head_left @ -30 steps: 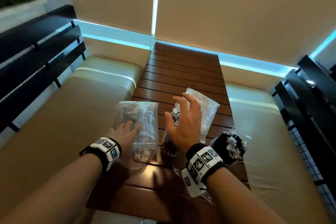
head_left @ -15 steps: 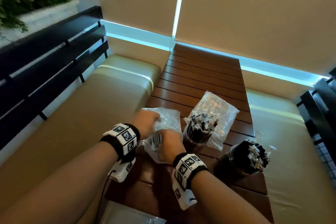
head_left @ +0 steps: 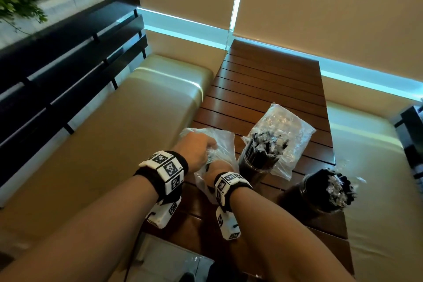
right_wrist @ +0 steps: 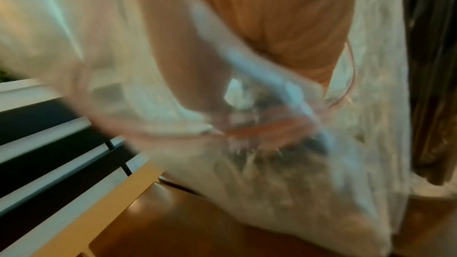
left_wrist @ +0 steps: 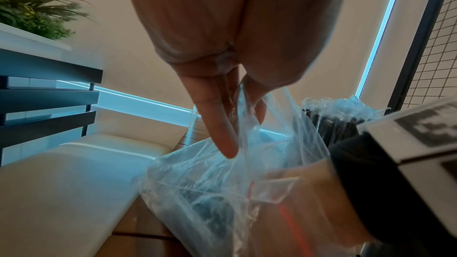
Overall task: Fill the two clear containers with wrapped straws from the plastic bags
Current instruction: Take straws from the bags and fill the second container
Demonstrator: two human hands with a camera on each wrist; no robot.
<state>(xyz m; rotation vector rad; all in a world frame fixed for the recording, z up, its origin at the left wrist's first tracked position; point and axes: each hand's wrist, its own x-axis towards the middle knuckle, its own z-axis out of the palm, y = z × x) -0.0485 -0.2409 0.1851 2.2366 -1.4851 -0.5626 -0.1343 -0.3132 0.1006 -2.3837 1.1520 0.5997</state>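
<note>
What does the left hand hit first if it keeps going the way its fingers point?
Most likely the plastic bag: in the left wrist view the left hand points down into its crumpled mouth, film already between finger and thumb. Beyond that probably the straws inside, though depth through the film is unclear.

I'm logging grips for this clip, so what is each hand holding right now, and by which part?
Left hand pinches the plastic bag by its upper film edge. Right hand is down inside the bag; what its fingers hold cannot be told.
</note>
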